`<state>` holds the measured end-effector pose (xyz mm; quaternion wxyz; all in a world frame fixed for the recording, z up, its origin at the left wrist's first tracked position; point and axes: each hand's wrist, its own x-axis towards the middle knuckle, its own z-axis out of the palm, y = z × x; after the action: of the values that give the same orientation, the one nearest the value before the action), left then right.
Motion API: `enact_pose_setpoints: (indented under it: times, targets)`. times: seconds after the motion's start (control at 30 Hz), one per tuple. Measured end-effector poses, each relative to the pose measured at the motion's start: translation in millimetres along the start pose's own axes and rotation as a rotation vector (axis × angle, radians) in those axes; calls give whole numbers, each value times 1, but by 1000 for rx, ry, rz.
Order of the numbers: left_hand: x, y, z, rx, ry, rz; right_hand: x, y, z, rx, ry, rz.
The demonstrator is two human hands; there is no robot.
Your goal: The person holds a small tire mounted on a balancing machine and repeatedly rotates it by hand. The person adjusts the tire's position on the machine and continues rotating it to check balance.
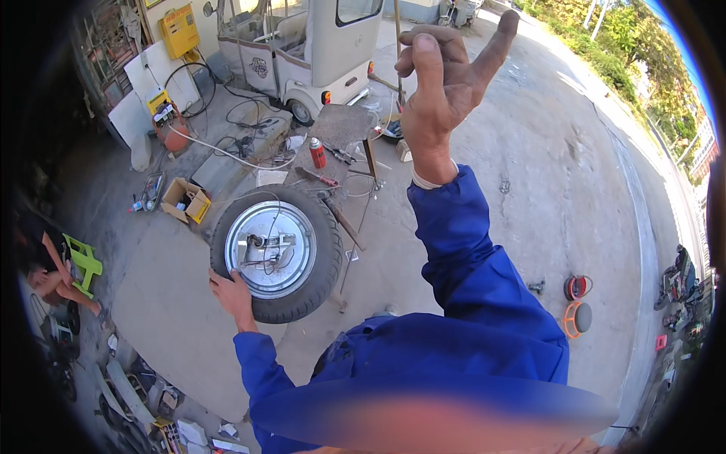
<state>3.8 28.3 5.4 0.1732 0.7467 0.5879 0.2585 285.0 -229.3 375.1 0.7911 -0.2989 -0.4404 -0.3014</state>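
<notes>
A wheel [327,250] with a black tyre and a silver metal hub [291,276] lies in front of me, hub side up, with thin cables across it. My left hand [233,295] grips the tyre's near left edge, its thumb on the sidewall by the rim and its fingers around the outer side. Raised at the upper middle, well away from the wheel, is my right hand [442,87]. It holds nothing; its index finger and thumb stretch out, while the other fingers are bent. Beyond the wheel lie a red-handled tool [321,177] and a red spray can [318,153].
A worn metal bench [340,125] holds tools beyond the wheel. An open cardboard box [185,200] and a red air tank [172,132] are at the left. Farther off stands a white small vehicle [302,64]. At the far left a person [53,261] sits near a green stool [85,265].
</notes>
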Motion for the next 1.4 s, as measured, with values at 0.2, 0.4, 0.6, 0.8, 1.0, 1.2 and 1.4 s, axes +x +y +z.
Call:
enact_pose_setpoints:
  times: [0.2, 0.4, 0.6, 0.8, 1.0, 1.2, 1.4]
  targets:
    - [-4, 0, 3, -15, 1, -32, -19, -14, 9, -122, -293, -221]
    - [-11, -1, -3, -36, 33, -29, -75, 19, 22, -217, -501, -150]
    - [-8, 5, 1, -61, 39, -30, -166, 101, 14, -444, -685, 293]
    - [-6, -3, 10, -126, 40, -30, -263, 171, -37, -906, -997, 604]
    - [-6, -4, 6, -111, 33, -44, -324, 163, -51, -1042, -1070, 913]
    - [-6, -4, 5, -124, 27, -69, -321, 159, -49, -1039, -1092, 872]
    - [-6, -4, 5, -110, 22, -66, -320, 157, -49, -1076, -1098, 829]
